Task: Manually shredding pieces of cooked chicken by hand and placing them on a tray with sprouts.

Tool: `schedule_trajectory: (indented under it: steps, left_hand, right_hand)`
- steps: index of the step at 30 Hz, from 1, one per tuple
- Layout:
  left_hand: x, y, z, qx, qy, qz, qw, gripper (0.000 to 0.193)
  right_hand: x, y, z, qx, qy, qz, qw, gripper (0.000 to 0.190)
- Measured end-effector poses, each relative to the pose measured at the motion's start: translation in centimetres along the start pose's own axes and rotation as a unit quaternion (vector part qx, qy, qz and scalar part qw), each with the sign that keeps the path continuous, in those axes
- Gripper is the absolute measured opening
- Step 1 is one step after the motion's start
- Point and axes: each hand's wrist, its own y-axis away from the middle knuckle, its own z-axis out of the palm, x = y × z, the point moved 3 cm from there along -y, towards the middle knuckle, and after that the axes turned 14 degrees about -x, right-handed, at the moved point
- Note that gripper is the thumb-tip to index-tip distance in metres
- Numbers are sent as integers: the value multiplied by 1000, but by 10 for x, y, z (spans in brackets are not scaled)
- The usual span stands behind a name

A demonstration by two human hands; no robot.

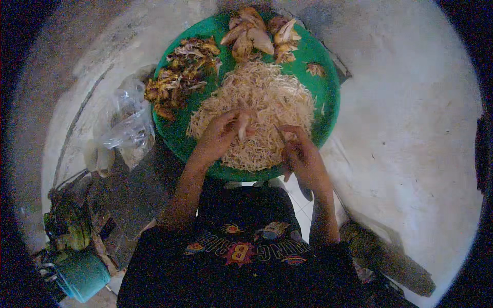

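Note:
A round green tray (pixel 329 104) lies before me, with a broad heap of shredded pale meat (pixel 265 92) in its middle. Over the heap's near left side, my left hand (pixel 219 134) pinches a small strip of pale meat (pixel 242 125). My right hand (pixel 304 154) grips a small knife (pixel 280 133), its blade pointing up and left toward the heap. Cooked poultry pieces (pixel 250 36) rest at the tray's far edge, beside a torn piece (pixel 286 42). Browned skin and bone scraps (pixel 185 69) are piled at the left.
A clear plastic bag (pixel 131 119) sits left of the tray. At lower left stands a teal plastic container (pixel 83 275). A dark cylindrical object (pixel 389 256) lies at lower right. Pale, stained walls (pixel 404 115) surround the space, and white floor tiles (pixel 302 206) show below the tray.

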Motion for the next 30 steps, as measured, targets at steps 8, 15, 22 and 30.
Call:
schedule_trajectory:
  steps: [8, 15, 22, 30]
  left_hand:
    - [14, 14, 15, 97, 252, 22, 963, 27]
    - [23, 19, 13, 74, 278, 33, 957, 30]
    - [17, 19, 14, 50, 249, 82, 964, 25]
    - [21, 14, 18, 100, 238, 83, 962, 14]
  right_hand:
    - [-23, 14, 18, -54, -110, -128, 984, 39]
    - [-27, 14, 21, -22, -16, -141, 990, 53]
    - [-32, 12, 20, -54, -2, -98, 994, 49]
    - [-19, -8, 24, 21, 42, -135, 990, 43]
